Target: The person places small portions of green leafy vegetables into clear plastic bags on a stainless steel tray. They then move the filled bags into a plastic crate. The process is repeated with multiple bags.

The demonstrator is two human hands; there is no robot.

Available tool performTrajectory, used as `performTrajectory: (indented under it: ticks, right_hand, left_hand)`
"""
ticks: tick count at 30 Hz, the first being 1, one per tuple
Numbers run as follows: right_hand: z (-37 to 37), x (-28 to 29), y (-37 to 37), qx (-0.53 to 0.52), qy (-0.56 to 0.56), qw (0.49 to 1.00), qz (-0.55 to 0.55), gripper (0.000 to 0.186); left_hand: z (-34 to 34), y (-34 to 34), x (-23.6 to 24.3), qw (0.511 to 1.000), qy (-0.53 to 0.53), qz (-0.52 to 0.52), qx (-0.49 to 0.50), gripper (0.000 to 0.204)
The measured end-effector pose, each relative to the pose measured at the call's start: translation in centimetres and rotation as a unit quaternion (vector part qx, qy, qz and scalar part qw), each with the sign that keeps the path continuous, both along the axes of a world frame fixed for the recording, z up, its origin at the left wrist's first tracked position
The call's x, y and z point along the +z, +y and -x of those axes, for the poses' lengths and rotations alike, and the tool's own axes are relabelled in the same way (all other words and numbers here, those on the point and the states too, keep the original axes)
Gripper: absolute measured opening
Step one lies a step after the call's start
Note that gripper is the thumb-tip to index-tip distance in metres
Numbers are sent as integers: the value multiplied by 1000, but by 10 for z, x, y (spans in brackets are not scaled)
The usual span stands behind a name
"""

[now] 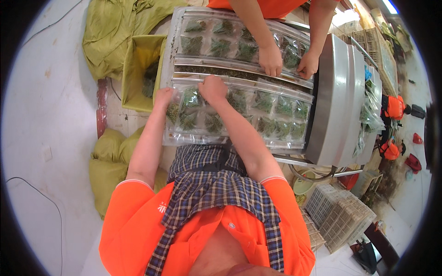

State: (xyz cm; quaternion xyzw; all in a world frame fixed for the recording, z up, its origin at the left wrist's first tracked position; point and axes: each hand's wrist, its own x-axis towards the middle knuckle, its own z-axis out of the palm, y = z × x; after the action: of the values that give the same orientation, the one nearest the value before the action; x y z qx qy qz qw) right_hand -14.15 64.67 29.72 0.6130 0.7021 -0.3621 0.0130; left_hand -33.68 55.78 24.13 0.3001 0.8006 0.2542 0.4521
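Observation:
Two rows of clear plastic bags with green leafy contents lie on a steel packing machine's bed (169, 41). At the left end of the near row, my left hand (163, 97) pinches the edge of a clear plastic bag (190, 99). My right hand (213, 89) is closed at the upper edge of that row, against a long metal bar (258, 84); its fingertips are hidden beneath it. Across the machine a co-worker's two hands (270, 60) are at the far row, over a bag (291, 56) near its right end.
The machine's raised steel lid (338, 101) stands to the right. A yellow-lined bin (138, 73) is at the left, near yellow-green cloth (108, 37) and stuffed sacks (113, 161). Plastic crates (340, 216) are stacked at the lower right. Other people in orange (393, 108) are farther off.

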Motion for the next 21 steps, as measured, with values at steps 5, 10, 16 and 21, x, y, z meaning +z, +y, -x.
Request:
performTrajectory:
  ticks: [5, 10, 16, 21]
  right_hand:
    - [-2, -12, -3, -17, 11, 1000, -20, 26]
    - [-34, -7, -6, -37, 115, 989, -80, 19]
    - [-151, -24, 16, 30, 28, 921, -387, 14]
    - [-167, -32, 34, 111, 17, 918, -381, 11]
  left_hand:
    - [6, 9, -8, 992, 94, -75, -32, 37]
    - [3, 5, -5, 984, 159, -71, -29, 35]
    - [-36, 0, 45, 970, 184, -154, -35, 21]
    - [-115, 2, 78, 964, 71, -207, -151, 12]
